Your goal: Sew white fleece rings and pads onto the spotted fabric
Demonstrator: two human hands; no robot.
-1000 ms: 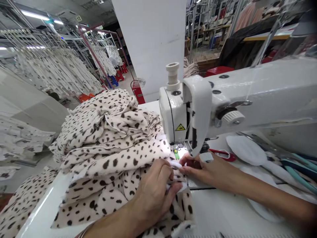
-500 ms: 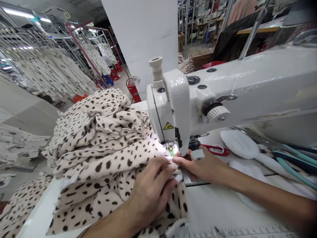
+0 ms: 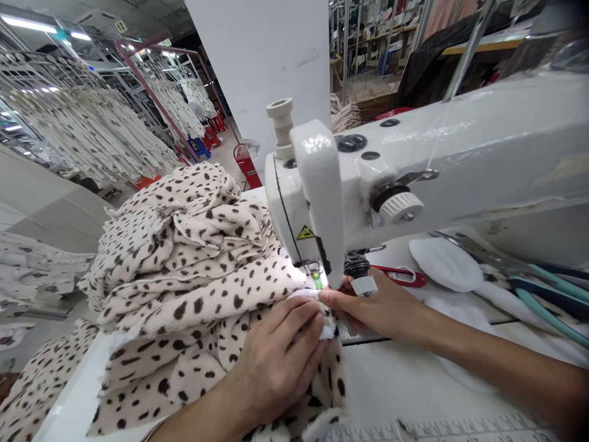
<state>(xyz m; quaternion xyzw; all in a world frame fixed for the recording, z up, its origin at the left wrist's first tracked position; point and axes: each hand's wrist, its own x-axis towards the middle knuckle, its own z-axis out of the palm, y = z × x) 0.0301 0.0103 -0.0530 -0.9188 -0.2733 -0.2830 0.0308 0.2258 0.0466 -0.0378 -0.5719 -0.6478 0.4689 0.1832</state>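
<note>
One big heap of spotted cloth (image 3: 184, 294) lies on a white table (image 3: 414, 387), up against a white sewing machine (image 3: 437, 159). The left hand (image 3: 276, 362) is on the cloth, fingers together and pressing a fold down. The right hand (image 3: 372, 310) pinches the cloth edge just beside the machine's foot (image 3: 316, 279). Tools with teal handles (image 3: 547, 294) lie off to the right.

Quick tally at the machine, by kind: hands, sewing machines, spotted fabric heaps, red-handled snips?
Hands: 2 (left hand, right hand)
Sewing machines: 1 (white sewing machine)
Spotted fabric heaps: 1 (spotted fabric heap)
Red-handled snips: 1 (red-handled snips)
Total: 5
</note>
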